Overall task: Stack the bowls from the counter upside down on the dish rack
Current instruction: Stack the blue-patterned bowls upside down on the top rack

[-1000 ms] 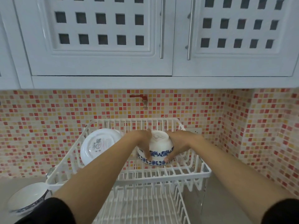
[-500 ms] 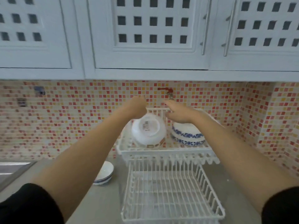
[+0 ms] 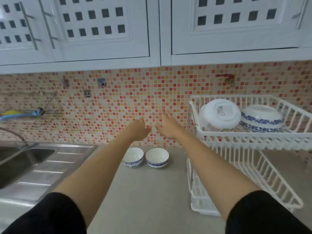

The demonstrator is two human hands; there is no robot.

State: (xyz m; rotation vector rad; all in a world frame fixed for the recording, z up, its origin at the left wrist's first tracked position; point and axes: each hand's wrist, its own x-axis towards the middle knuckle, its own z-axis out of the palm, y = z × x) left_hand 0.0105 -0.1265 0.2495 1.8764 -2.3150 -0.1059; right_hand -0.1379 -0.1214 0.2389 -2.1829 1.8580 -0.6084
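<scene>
Two white bowls with blue patterned rims stand upright side by side on the grey counter: the left bowl (image 3: 133, 157) and the right bowl (image 3: 157, 158). My left hand (image 3: 141, 128) and my right hand (image 3: 167, 126) hover above them, both holding nothing, fingers apart. On the upper tier of the white dish rack (image 3: 253, 138) at the right, a blue-patterned bowl (image 3: 260, 119) lies upside down. A white bowl (image 3: 220, 114) leans tilted beside it, its base toward me.
A steel sink (image 3: 20, 159) with a drainboard and faucet fills the left. The rack's lower tier (image 3: 253, 179) slopes down to the counter at the right. White cabinets hang overhead. A mosaic tile wall closes the back.
Both hands let go of the blue-patterned bowl, which stays upside down on the rack. Hands and view swung left, to above the two bowls on the counter.
</scene>
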